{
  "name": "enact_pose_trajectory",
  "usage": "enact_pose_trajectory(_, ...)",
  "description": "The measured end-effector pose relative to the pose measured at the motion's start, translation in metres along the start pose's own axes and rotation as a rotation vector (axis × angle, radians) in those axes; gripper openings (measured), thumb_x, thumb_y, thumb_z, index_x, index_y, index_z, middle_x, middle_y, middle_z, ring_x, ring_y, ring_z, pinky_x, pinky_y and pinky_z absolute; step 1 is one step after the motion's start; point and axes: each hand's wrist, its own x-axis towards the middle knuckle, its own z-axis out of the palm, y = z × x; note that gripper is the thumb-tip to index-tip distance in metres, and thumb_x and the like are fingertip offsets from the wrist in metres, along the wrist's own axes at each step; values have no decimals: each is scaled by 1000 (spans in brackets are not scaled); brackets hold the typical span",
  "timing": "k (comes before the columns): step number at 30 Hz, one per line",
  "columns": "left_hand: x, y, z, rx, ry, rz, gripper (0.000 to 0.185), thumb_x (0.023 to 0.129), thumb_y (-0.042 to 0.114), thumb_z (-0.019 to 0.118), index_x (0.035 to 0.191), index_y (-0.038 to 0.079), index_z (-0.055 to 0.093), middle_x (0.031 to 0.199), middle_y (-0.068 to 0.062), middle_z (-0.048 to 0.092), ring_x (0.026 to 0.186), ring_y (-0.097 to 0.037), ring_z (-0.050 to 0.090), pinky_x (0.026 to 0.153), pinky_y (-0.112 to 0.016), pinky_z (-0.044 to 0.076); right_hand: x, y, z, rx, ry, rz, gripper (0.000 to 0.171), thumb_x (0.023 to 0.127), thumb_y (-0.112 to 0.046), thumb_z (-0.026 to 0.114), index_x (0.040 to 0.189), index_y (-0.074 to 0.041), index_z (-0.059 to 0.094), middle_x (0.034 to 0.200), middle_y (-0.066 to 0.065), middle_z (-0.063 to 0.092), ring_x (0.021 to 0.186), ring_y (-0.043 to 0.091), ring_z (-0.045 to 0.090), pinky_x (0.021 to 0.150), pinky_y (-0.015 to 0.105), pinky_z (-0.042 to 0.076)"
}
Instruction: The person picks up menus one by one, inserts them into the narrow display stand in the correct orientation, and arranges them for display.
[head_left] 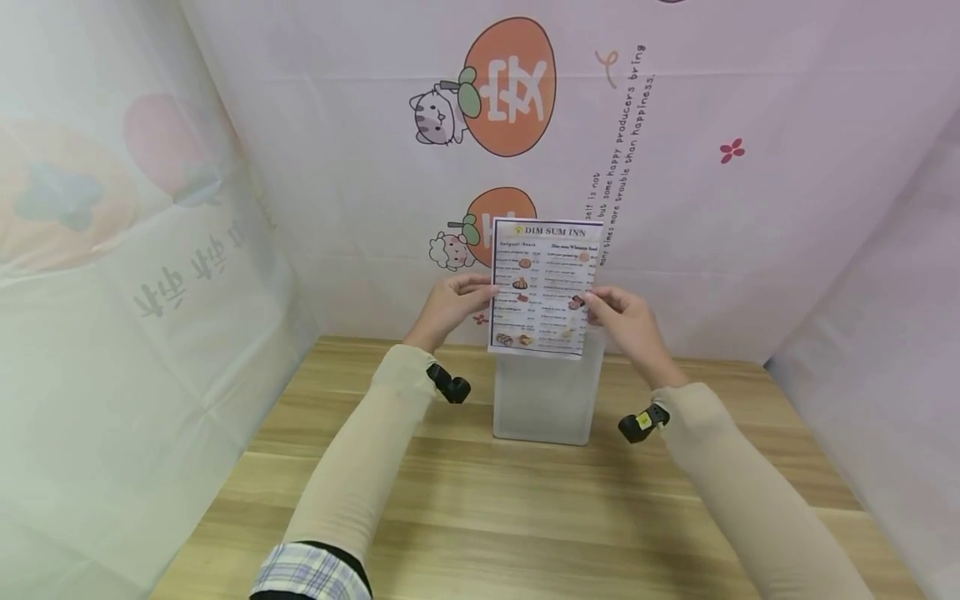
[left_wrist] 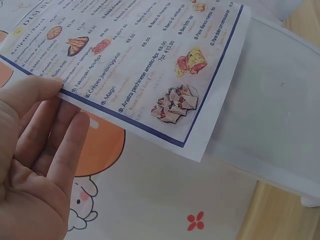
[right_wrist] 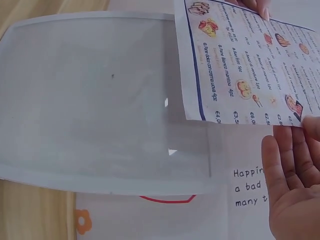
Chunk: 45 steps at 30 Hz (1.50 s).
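A printed paper menu headed DIM SUM INN (head_left: 546, 287) is held up by both hands, one at each side edge. My left hand (head_left: 450, 308) pinches its left edge between thumb and fingers, as the left wrist view shows with the menu (left_wrist: 145, 65) above the palm. On the other side my right hand (head_left: 626, 321) pinches the right edge. Behind and below the menu stands an upright clear-fronted holder with a pale rim (head_left: 543, 404); its upper part is hidden by the paper. In the right wrist view the menu's lower edge overlaps one end of the holder (right_wrist: 95, 100).
The holder stands on a wood-grain table (head_left: 480, 517). Close behind is a pale pink cloth backdrop (head_left: 360, 208) printed with fruit, animals and lettering. White cloth (head_left: 150, 375) hangs along the left side, and another sheet (head_left: 870, 333) along the right.
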Motion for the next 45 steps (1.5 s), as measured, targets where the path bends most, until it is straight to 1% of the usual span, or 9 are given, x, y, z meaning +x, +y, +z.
enact_pose_trajectory(4, 4, 7, 2, 5, 3, -14, 40, 90, 37, 77, 122, 13, 71, 114, -2, 73, 104, -18, 70, 107, -43, 44, 4, -4, -4, 15, 17, -13, 48, 100, -47, 58, 126, -6, 64, 121, 8, 67, 105, 21, 64, 100, 43, 49)
enact_pose_trajectory(7, 6, 13, 4, 34, 1, -22, 39, 90, 38, 77, 121, 15, 72, 114, -1, 73, 104, -18, 70, 108, -43, 44, 6, -7, -7, 17, 32, -19, 47, 101, -46, 57, 125, -6, 63, 120, 8, 67, 104, 20, 64, 99, 42, 50)
enact_pose_trajectory(12, 13, 20, 5, 72, -10, 19, 35, 91, 37, 76, 117, 14, 73, 113, 0, 73, 105, -20, 70, 105, -40, 46, 11, -13, -14, 9, 47, -12, 48, 101, -46, 57, 127, -6, 62, 121, 9, 65, 105, 21, 63, 97, 36, 51)
enact_pose_trajectory(15, 18, 24, 6, 85, -17, 38, 34, 92, 36, 74, 117, 12, 73, 114, -1, 73, 104, -19, 70, 102, -36, 49, 13, -16, -17, 4, 56, -18, 50, 101, -46, 56, 129, -5, 61, 122, 11, 64, 105, 22, 62, 98, 36, 50)
enact_pose_trajectory(20, 22, 31, 8, 95, -22, 44, 35, 93, 36, 73, 119, 12, 72, 117, -1, 71, 103, -15, 70, 100, -33, 50, 16, -20, -22, -6, 71, -25, 49, 101, -46, 56, 128, -5, 61, 122, 9, 65, 106, 21, 63, 100, 40, 49)
enact_pose_trajectory(28, 25, 40, 14, 93, -7, 54, 34, 94, 33, 73, 119, 11, 72, 119, -3, 71, 104, -16, 70, 100, -32, 50, 20, -25, -30, -16, 94, -56, 46, 102, -42, 56, 127, -4, 61, 121, 9, 65, 104, 18, 62, 100, 38, 50)
enact_pose_trajectory(32, 27, 41, 18, 76, -9, 53, 33, 94, 32, 72, 120, 11, 72, 120, -2, 70, 105, -15, 69, 101, -31, 49, 21, -24, -34, -24, 100, -56, 49, 102, -44, 55, 130, -4, 60, 122, 10, 64, 103, 18, 62, 101, 39, 49)
enact_pose_trajectory(39, 29, 38, 21, 76, 8, 70, 32, 94, 30, 73, 119, 11, 72, 120, -3, 71, 104, -17, 70, 93, -26, 53, 23, -22, -35, -21, 101, -65, 48, 102, -43, 55, 129, -3, 61, 123, 11, 64, 103, 19, 62, 101, 39, 49)
enact_pose_trajectory(45, 28, 36, 23, 64, 2, 67, 30, 94, 29, 73, 118, 10, 73, 119, -3, 71, 105, -17, 70, 93, -26, 53, 24, -19, -36, -36, 100, -65, 49, 102, -44, 55, 130, -3, 61, 123, 11, 64, 104, 19, 61, 101, 40, 49)
